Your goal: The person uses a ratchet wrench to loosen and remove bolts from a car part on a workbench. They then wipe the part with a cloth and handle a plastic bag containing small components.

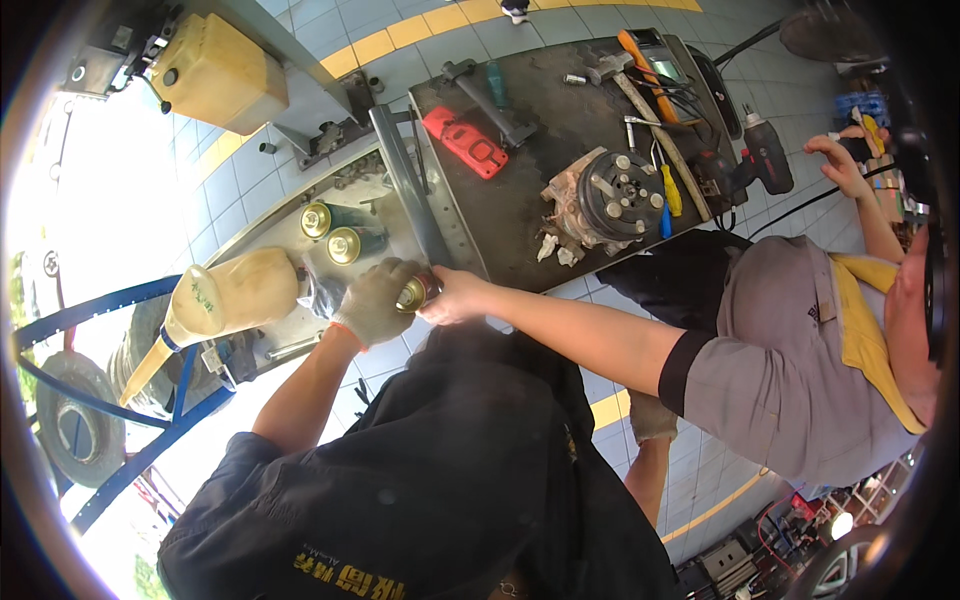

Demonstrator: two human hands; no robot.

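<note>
A small metal can with a gold-coloured end and a dark red side is between my left hand and a co-worker's bare hand. My left hand wears a pale knitted glove and is closed on the can's left side. The co-worker's fingers are on its right side. My right hand, also gloved, hangs low at my right side; the co-worker's sleeve covers part of it, and its fingers do not show clearly. Two green cans with gold-coloured ends stand on the metal tray just beyond my left hand.
A yellowish plastic jug with a long spout lies left. The dark bench top bears a pulley-fronted compressor, a red plastic-cased tool, a hammer and screwdrivers. A cordless drill is farther right, by the co-worker.
</note>
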